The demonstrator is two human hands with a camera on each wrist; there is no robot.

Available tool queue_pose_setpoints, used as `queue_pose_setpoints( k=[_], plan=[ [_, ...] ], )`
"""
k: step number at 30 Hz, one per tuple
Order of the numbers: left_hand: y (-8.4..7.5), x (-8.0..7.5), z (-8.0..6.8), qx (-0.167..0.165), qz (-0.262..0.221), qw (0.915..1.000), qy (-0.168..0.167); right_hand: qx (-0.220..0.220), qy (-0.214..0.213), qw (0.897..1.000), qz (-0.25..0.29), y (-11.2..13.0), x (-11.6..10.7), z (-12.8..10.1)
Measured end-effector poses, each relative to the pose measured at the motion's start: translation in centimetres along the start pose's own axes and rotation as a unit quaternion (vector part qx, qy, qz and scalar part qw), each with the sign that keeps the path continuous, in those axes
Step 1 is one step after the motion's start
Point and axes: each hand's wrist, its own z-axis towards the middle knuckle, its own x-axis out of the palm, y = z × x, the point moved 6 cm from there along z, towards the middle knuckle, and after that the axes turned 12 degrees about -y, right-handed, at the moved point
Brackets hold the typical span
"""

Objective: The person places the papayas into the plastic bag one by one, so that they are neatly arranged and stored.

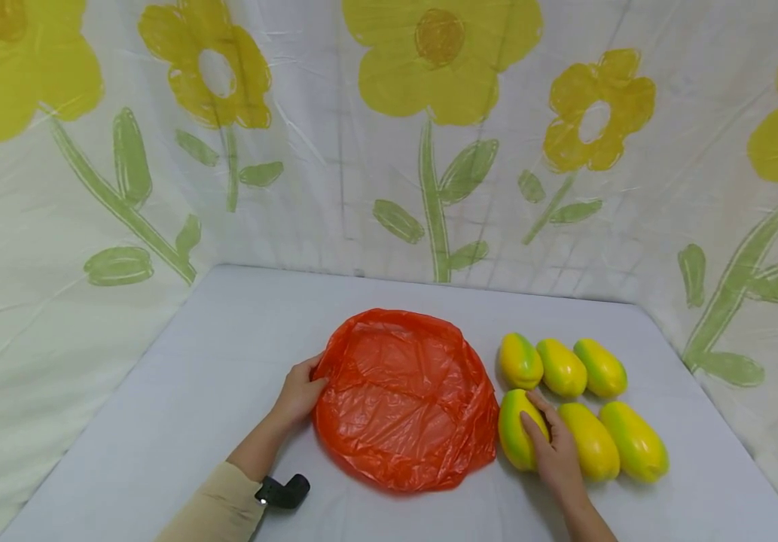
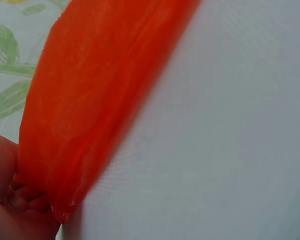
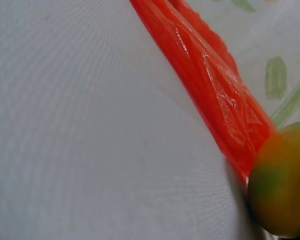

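An orange plastic bag [image 1: 405,399] lies spread flat in the middle of the grey table [image 1: 192,376]. My left hand [image 1: 303,388] pinches the bag's left edge; in the left wrist view the fingers [image 2: 10,200] clamp the bunched orange film [image 2: 100,100]. Several yellow-green fruits lie in two rows right of the bag. My right hand [image 1: 541,429] grips the near-left fruit [image 1: 514,436], thumb on top and fingers down its right side. The right wrist view shows that fruit [image 3: 282,185] touching the bag's edge [image 3: 215,90].
A white sheet printed with yellow flowers [image 1: 429,150] walls the table at the back and both sides. The other fruits [image 1: 565,369] sit close together near the right side. Bare table lies left of the bag and along the back.
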Motion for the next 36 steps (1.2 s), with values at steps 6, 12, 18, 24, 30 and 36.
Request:
queue_pose_setpoints(
  k=[6, 12, 18, 24, 30, 36],
  plan=[
    [-0.04, -0.04, -0.08, 0.004, 0.000, 1.0000, -0.002, -0.001, -0.005, 1.000, 0.018, 0.17, 0.04, -0.14],
    [-0.04, -0.04, -0.11, 0.002, -0.003, 1.0000, -0.003, -0.004, -0.003, 1.000, 0.019, 0.21, 0.21, -0.26],
    [-0.06, -0.02, -0.15, 0.006, -0.005, 1.0000, -0.005, 0.000, 0.002, 1.000, 0.020, 0.15, 0.34, -0.25],
    [-0.02, -0.01, -0.22, 0.013, -0.005, 0.9999, -0.007, -0.005, 0.000, 1.000, 0.017, 0.18, 0.25, -0.34],
    [0.13, 0.12, -0.20, 0.004, -0.012, 0.9999, -0.005, 0.006, 0.001, 1.000, 0.024, 0.08, 0.07, -0.44],
    [0.13, 0.18, -0.19, 0.005, -0.018, 0.9998, -0.003, 0.027, -0.010, 0.998, 0.055, 0.84, -0.11, -0.61]
  ],
)
